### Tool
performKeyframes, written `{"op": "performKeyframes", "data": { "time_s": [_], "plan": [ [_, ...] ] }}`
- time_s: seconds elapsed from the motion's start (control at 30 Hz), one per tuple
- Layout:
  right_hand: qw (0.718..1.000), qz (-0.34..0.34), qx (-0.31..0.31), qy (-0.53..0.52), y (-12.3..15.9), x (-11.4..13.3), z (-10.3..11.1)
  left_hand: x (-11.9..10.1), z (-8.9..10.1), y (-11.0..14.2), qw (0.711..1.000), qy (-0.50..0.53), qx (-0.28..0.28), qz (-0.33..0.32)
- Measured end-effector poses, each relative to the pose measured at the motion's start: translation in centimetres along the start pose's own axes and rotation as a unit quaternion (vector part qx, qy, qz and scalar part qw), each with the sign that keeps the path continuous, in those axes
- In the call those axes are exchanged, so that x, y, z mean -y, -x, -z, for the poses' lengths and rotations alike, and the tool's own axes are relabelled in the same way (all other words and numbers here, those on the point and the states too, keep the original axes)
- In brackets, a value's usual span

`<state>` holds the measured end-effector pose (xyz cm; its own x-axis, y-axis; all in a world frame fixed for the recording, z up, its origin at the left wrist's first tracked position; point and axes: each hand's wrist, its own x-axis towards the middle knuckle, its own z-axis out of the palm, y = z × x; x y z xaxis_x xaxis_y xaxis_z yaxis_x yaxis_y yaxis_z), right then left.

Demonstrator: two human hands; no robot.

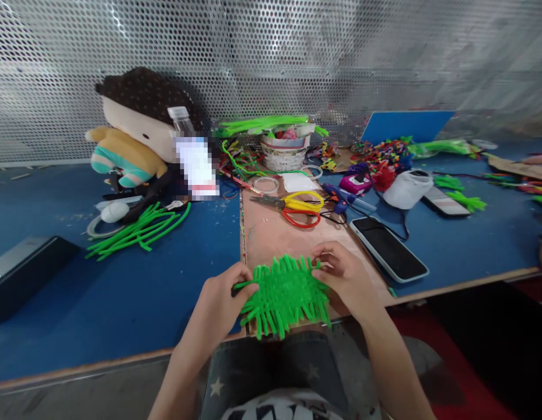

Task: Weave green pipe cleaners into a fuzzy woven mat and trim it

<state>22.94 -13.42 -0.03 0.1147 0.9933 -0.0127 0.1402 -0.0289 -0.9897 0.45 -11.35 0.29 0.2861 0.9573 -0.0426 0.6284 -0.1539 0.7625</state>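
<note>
A bright green bundle of pipe cleaners (285, 294), woven into a spiky mat, lies at the near edge of a brown cardboard sheet (271, 233). My left hand (220, 303) is closed on the bundle's left side. My right hand (345, 277) pinches its upper right corner with curled fingers. Both hands hold the bundle just above my lap.
Yellow and red scissors (297, 207), a glue gun (336, 201) and tape rings lie behind on the blue table (122, 291). A phone (388, 248) sits to the right, loose green pipe cleaners (139, 230) and a plush doll (135, 134) to the left. A black box (21, 274) is far left.
</note>
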Motion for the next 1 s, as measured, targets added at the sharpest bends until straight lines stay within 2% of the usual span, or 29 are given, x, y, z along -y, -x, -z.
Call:
{"op": "performKeyframes", "data": {
  "time_s": [0.17, 0.3, 0.53, 0.63, 0.73, 0.83, 0.9, 1.0],
  "plan": [
    [0.999, 0.001, 0.009, -0.031, 0.1, 0.0, 0.2, 0.1, -0.1, 0.1, 0.994, 0.1, -0.031, 0.023],
    [0.999, -0.014, 0.023, -0.023, 0.1, 0.1, 0.2, 0.0, -0.4, 0.0, 0.989, 0.138, -0.044, 0.01],
    [0.998, 0.018, -0.052, 0.016, -0.1, 0.3, -0.1, -0.3, -0.6, 0.1, 0.983, 0.183, -0.029, 0.012],
    [0.997, 0.023, -0.066, 0.014, -0.2, 0.6, 0.0, -0.3, -0.7, 0.1, 0.978, 0.205, -0.033, 0.019],
    [0.999, 0.013, -0.044, 0.006, -0.3, 0.9, 0.3, -0.1, -0.9, 0.2, 0.971, 0.225, -0.082, 0.024],
    [1.0, -0.018, 0.024, 0.0, -0.2, 1.0, 0.5, 0.0, -1.1, 0.3, 0.964, 0.235, -0.12, 0.022],
    [0.999, -0.031, 0.044, -0.004, -0.1, 0.7, 0.5, -0.1, -1.2, 0.4, 0.965, 0.234, -0.115, 0.025],
    [1.0, -0.02, 0.003, -0.001, -0.2, 0.0, 0.3, -0.5, -1.3, 0.5, 0.968, 0.233, -0.088, 0.044]
  ]
}}
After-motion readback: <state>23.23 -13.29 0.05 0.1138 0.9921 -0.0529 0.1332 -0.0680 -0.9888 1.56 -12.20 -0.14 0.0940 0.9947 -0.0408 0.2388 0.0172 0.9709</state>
